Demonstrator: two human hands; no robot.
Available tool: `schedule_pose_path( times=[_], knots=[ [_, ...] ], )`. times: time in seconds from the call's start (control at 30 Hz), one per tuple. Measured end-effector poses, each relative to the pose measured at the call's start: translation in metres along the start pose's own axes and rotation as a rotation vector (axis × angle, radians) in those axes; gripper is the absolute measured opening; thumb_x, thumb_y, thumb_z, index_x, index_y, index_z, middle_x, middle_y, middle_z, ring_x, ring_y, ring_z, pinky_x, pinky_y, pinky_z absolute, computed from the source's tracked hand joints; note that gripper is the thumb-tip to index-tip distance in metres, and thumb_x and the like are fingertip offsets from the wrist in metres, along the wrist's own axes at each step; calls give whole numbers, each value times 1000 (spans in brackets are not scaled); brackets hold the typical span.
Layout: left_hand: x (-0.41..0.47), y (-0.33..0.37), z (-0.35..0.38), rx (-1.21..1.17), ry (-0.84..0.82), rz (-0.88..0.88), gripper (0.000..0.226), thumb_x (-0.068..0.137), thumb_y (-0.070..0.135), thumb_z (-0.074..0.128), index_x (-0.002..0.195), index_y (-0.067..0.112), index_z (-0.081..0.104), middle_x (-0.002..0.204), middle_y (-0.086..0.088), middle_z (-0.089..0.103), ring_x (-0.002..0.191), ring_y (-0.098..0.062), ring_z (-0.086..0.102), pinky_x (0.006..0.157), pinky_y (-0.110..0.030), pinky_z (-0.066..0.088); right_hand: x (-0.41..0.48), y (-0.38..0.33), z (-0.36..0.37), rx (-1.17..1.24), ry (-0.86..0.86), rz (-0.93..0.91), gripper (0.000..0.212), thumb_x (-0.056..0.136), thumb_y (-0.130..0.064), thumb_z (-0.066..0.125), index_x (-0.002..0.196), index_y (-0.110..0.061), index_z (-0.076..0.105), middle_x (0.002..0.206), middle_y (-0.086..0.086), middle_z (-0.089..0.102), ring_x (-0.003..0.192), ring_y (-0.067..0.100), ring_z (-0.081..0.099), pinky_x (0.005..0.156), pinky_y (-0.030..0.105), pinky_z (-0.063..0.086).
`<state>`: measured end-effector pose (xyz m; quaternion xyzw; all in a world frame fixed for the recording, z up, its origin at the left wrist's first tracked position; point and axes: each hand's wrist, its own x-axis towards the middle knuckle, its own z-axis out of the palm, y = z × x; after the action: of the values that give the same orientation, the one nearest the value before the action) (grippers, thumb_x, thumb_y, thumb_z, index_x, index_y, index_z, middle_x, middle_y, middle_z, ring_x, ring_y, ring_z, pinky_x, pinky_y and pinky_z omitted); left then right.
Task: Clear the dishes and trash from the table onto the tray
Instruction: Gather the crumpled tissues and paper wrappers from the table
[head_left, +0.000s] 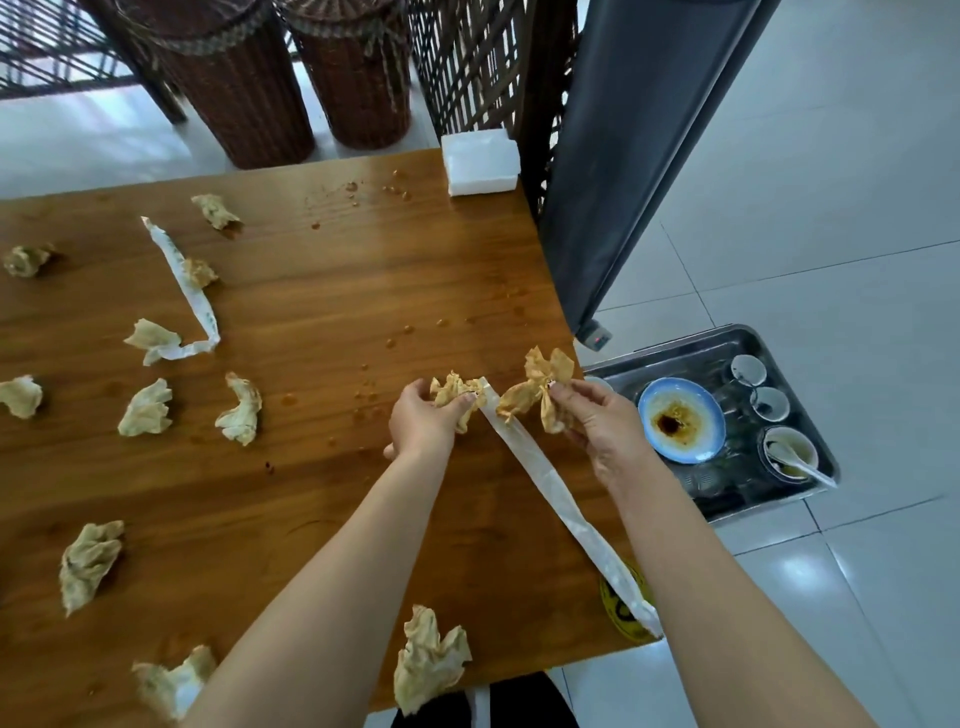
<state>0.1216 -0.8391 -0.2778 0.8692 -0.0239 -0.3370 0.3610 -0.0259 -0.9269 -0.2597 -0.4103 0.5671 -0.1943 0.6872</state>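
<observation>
My left hand (423, 421) gripping crumpled napkin (454, 392) plus end of wrapper strip (550, 483); strip running diagonally toward near right corner of table (311, 291). Right hand (597, 423) pinching second napkin (540, 384).

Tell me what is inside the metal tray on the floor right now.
The tray holds a blue plate smeared with sauce, two small cups and a bowl with a white spoon. Its left corner is hidden by the table and the right hand.

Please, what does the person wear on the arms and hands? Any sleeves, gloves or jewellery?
Nothing that shows. The left hand and the right hand are bare, without gloves, rings or a watch; the left forearm and the right forearm show no sleeve.
</observation>
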Motion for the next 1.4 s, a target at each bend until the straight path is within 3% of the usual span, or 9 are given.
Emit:
schedule_pose_path(
  times=[0.23,0.37,0.5,0.7,0.83,0.9,1.1,1.27,1.4],
  knots=[
    [1,-2,3,107,104,-19,45,73,46,78,112,30,62,120,2,59,111,-23,54,95,-45,33,9,-1,-4,-13,-53,-43,16,82,-14,72,98,-14,68,82,-3,69,62,0,60,51,11,44],
    [-6,-4,4,146,81,14,36,78,44,74,100,31,48,112,4,62,110,-24,54,94,-44,32,11,-1,-4,8,-6,-48,14,82,-17,73,95,-19,66,94,-2,70,89,11,64,77,23,50],
    [-15,-1,-1,49,84,5,40,79,42,75,104,28,48,103,9,58,103,-20,56,99,-45,31,15,0,-1,-62,34,-99,35,83,-21,72,116,-12,65,111,2,68,108,16,61,93,26,45],
    [-5,1,-15,-190,57,-34,37,77,38,78,102,24,54,108,4,63,101,-18,60,98,-45,45,36,12,21,-606,76,-173,51,82,-51,66,124,-22,63,146,-3,45,134,27,37,109,52,33],
    [-9,5,-24,-290,47,-10,38,80,31,76,111,18,56,103,5,59,92,-13,58,66,-21,43,37,18,30,-929,136,-319,40,84,-47,66,119,-26,67,143,-10,47,126,23,40,101,41,34],
    [-9,3,-26,-318,52,-14,40,80,29,76,113,17,57,105,4,60,94,-13,59,64,-18,41,34,18,34,-983,154,-383,36,85,-43,67,117,-26,68,138,-12,52,119,21,39,97,38,33],
    [-12,-6,-34,-378,56,-39,40,80,27,76,113,14,58,108,1,64,95,-13,62,64,-17,42,31,19,35,-615,146,-325,22,78,-30,77,99,-22,72,110,-4,62,107,19,55,93,44,48],
    [-21,-12,-41,-409,52,-35,32,80,27,77,102,20,54,102,3,63,84,-6,59,62,-16,40,14,7,30,-219,78,-253,19,79,-23,77,89,-32,63,108,-1,64,97,11,64,75,21,53],
    [-33,-14,-47,-427,48,-49,33,81,26,76,106,18,55,105,1,63,90,-11,60,67,-19,40,-1,-2,26,-70,25,-183,25,78,-15,76,99,-21,65,105,2,69,94,13,67,77,22,55]
  ],
)
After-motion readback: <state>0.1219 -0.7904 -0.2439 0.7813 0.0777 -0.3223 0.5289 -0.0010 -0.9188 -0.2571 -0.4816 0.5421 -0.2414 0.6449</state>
